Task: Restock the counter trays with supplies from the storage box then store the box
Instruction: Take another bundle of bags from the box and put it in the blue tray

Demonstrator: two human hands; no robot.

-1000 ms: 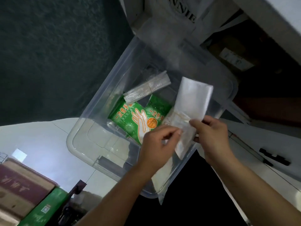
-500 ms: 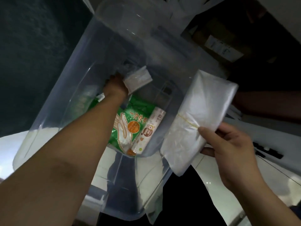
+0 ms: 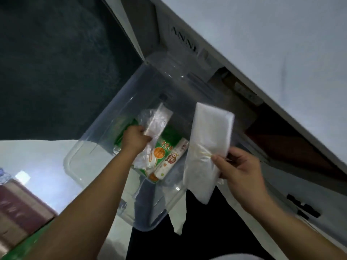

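A clear plastic storage box (image 3: 105,143) sits on the white counter in the middle of the head view. Inside it, my left hand (image 3: 136,138) grips a narrow clear-wrapped bundle (image 3: 157,121) and holds it above the green glove packets (image 3: 159,152) and a white tube-shaped packet (image 3: 173,158). My right hand (image 3: 242,171) holds a flat stack of white plastic bags (image 3: 206,149), tied with a thin rubber band, over the box's right rim.
A white counter (image 3: 37,156) lies under the box. A dark red and green carton (image 3: 20,212) stands at the lower left. A white cabinet edge with black lettering (image 3: 185,42) runs diagonally above. Black handles (image 3: 304,209) show on a white panel at the right.
My left hand has taken hold of the clear-wrapped bundle and raised it above the green packets. The right hand keeps the white bag stack beside the box. The view has tilted.
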